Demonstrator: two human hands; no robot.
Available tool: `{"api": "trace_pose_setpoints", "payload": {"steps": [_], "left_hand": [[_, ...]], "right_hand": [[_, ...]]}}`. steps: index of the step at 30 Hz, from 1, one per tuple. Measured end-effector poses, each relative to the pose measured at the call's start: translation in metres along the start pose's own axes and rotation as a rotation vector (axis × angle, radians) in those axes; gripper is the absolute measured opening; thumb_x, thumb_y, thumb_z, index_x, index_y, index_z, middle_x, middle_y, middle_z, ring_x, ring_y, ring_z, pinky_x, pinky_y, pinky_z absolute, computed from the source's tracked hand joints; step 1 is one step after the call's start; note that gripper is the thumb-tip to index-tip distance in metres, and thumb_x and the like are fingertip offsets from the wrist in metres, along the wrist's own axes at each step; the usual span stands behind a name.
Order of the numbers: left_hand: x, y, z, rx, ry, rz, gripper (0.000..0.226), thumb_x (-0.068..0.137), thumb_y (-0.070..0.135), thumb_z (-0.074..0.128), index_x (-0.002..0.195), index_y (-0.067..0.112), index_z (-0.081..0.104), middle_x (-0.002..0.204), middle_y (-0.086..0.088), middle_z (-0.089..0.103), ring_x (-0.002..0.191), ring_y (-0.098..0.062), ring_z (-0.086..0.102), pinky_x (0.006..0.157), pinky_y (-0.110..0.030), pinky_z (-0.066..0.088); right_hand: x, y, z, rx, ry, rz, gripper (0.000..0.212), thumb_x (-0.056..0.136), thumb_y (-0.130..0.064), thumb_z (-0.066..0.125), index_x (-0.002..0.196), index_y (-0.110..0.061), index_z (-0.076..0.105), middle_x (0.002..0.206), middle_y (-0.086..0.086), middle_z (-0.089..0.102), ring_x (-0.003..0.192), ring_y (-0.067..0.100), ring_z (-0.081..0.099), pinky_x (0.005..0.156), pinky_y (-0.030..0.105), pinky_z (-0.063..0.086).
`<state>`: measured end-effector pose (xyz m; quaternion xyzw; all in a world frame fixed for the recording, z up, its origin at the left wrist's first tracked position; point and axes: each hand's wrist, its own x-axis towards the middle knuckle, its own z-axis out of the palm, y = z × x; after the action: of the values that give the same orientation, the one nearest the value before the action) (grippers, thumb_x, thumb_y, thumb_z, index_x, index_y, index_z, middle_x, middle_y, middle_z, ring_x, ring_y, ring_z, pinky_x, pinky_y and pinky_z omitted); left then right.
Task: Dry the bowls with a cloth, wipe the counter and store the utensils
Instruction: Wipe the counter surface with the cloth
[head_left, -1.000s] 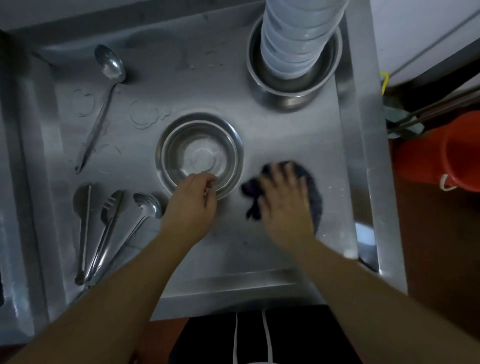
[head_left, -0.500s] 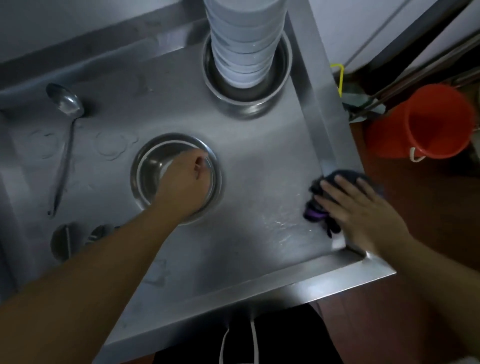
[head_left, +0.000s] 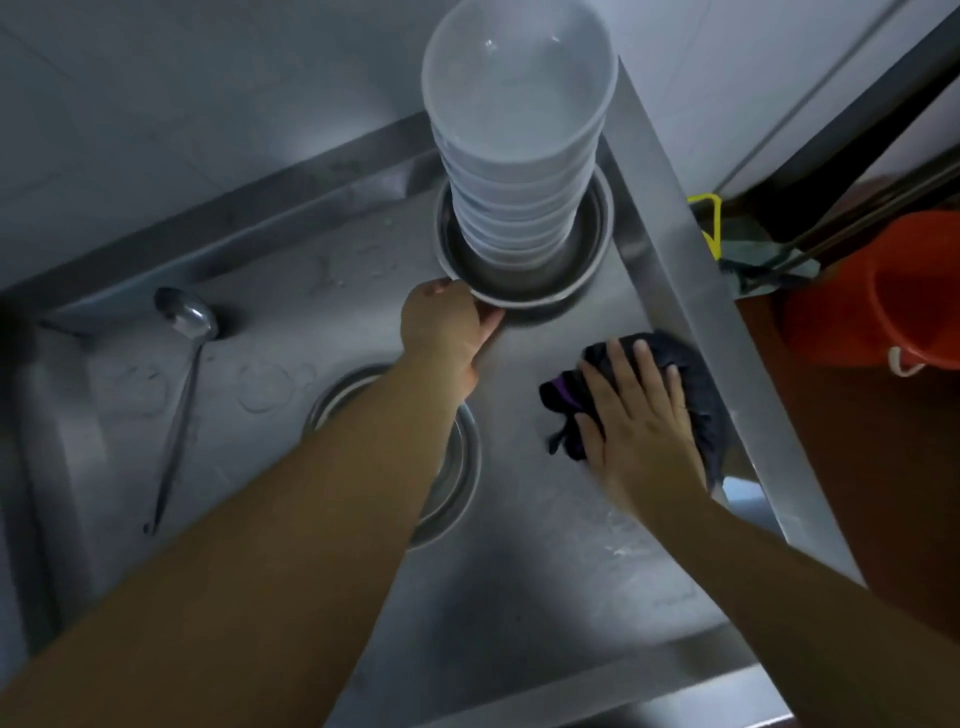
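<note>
1. Head view, only one. Steel counter (head_left: 545, 597) with raised edges fills most of the frame.
2. Left hand (head_left: 441, 325) reaches to the far steel bowl (head_left: 524, 293) and grips its near rim: thumb under the lip, fingers curled over the edge at the left side.
3. That bowl sits at the far right corner of the counter and carries a tall stack of white bowls (head_left: 519, 130) nested inside it, upright, top one open toward the camera.
4. Right hand (head_left: 641, 421) lies flat on the dark cloth (head_left: 696, 395), fingers straight and slightly spread, palm pressing down. Cloth is bunched, on the counter right against the right-hand raised edge, a purple patch showing at its left side.
5. Second steel bowl (head_left: 457, 467) sits mid-counter, mostly hidden under the left forearm; only part of the rim shows.
6. Ladle (head_left: 182, 374) lies on the counter at left, bowl end toward the back wall, handle pointing toward the person. Well apart from both hands.
7. Water rings mark the counter between ladle and mid bowl.
8. Off the counter at right: orange bucket (head_left: 883, 291) on the floor.
</note>
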<state>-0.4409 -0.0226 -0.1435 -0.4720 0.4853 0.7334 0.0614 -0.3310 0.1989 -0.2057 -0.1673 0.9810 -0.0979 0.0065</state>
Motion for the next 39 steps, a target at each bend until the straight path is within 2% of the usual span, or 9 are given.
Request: {"api": "trace_pose_setpoints", "payload": {"steps": [4, 14, 18, 21, 23, 28, 33, 36, 39], "left_hand": [[-0.001, 0.009, 0.000, -0.069, 0.020, -0.076, 0.016, 0.100, 0.001, 0.062, 0.116, 0.000, 0.062, 0.118, -0.022, 0.071, 0.101, -0.032, 0.075, 0.078, -0.043, 0.068], [0.019, 0.037, -0.043, 0.111, 0.122, 0.012, 0.004, 0.099, -0.004, 0.064, 0.097, -0.002, 0.060, 0.102, -0.026, 0.069, 0.086, -0.034, 0.075, 0.055, -0.031, 0.063], [0.033, 0.045, -0.090, 0.261, 0.205, 0.067, 0.015, 0.097, 0.003, 0.068, 0.110, -0.005, 0.064, 0.110, -0.028, 0.072, 0.090, -0.035, 0.078, 0.070, -0.039, 0.066], [0.035, 0.052, -0.127, 0.322, 0.245, 0.048, 0.010, 0.096, 0.007, 0.070, 0.104, 0.004, 0.065, 0.105, -0.025, 0.074, 0.089, -0.035, 0.080, 0.079, -0.048, 0.066], [0.034, 0.057, -0.144, 0.354, 0.272, 0.060, 0.006, 0.097, 0.007, 0.069, 0.100, 0.009, 0.064, 0.103, -0.023, 0.074, 0.092, -0.035, 0.078, 0.083, -0.051, 0.065], [0.029, 0.064, -0.162, 0.289, 0.270, 0.100, 0.009, 0.100, -0.001, 0.064, 0.094, 0.005, 0.060, 0.098, -0.021, 0.069, 0.076, -0.024, 0.078, 0.059, -0.029, 0.063], [0.025, 0.065, -0.162, 0.286, 0.252, 0.103, 0.014, 0.100, -0.002, 0.063, 0.090, 0.006, 0.058, 0.093, -0.019, 0.069, 0.084, -0.028, 0.076, 0.069, -0.034, 0.065], [0.026, 0.066, -0.163, 0.270, 0.247, 0.101, 0.010, 0.100, -0.002, 0.064, 0.094, 0.004, 0.060, 0.095, -0.020, 0.070, 0.089, -0.030, 0.077, 0.073, -0.036, 0.067], [0.025, 0.066, -0.162, 0.254, 0.244, 0.105, 0.006, 0.100, -0.003, 0.063, 0.099, 0.002, 0.060, 0.093, -0.018, 0.068, 0.084, -0.028, 0.076, 0.067, -0.033, 0.067]], "right_hand": [[0.001, 0.001, 0.005, -0.013, 0.010, 0.003, 0.057, 0.107, -0.041, 0.039, 0.158, -0.016, 0.044, 0.173, 0.012, 0.026, 0.162, 0.035, 0.014, 0.130, 0.056, 0.009], [0.010, -0.007, 0.009, -0.060, 0.026, 0.030, 0.057, 0.109, -0.041, 0.036, 0.161, -0.017, 0.040, 0.173, 0.013, 0.024, 0.161, 0.036, 0.015, 0.130, 0.058, 0.012], [0.026, -0.015, 0.008, -0.055, 0.027, 0.044, 0.057, 0.107, -0.038, 0.044, 0.159, -0.015, 0.044, 0.171, 0.017, 0.028, 0.160, 0.040, 0.019, 0.128, 0.060, 0.014], [0.044, -0.016, 0.005, -0.050, -0.003, 0.015, 0.058, 0.106, -0.039, 0.044, 0.159, -0.015, 0.045, 0.171, 0.017, 0.029, 0.160, 0.040, 0.020, 0.128, 0.060, 0.015], [0.063, -0.016, 0.002, -0.041, -0.021, -0.016, 0.058, 0.106, -0.038, 0.045, 0.159, -0.014, 0.045, 0.171, 0.017, 0.029, 0.159, 0.040, 0.020, 0.128, 0.061, 0.016], [0.146, -0.017, -0.002, 0.001, -0.003, -0.039, 0.059, 0.107, -0.036, 0.044, 0.161, -0.012, 0.039, 0.171, 0.020, 0.025, 0.159, 0.041, 0.018, 0.128, 0.059, 0.013], [0.256, -0.038, 0.004, 0.099, 0.022, 0.065, 0.068, 0.109, -0.035, 0.040, 0.166, -0.005, 0.019, 0.174, 0.023, 0.010, 0.161, 0.042, 0.006, 0.130, 0.056, 0.004], [0.278, -0.058, 0.010, 0.120, 0.043, 0.176, 0.071, 0.108, -0.039, 0.038, 0.167, -0.006, 0.015, 0.174, 0.021, 0.008, 0.162, 0.039, 0.004, 0.130, 0.055, 0.003], [0.252, -0.068, 0.011, 0.131, -0.057, -0.127, 0.069, 0.106, -0.036, 0.044, 0.166, -0.007, 0.024, 0.173, 0.020, 0.017, 0.161, 0.040, 0.010, 0.129, 0.058, 0.012]]}}
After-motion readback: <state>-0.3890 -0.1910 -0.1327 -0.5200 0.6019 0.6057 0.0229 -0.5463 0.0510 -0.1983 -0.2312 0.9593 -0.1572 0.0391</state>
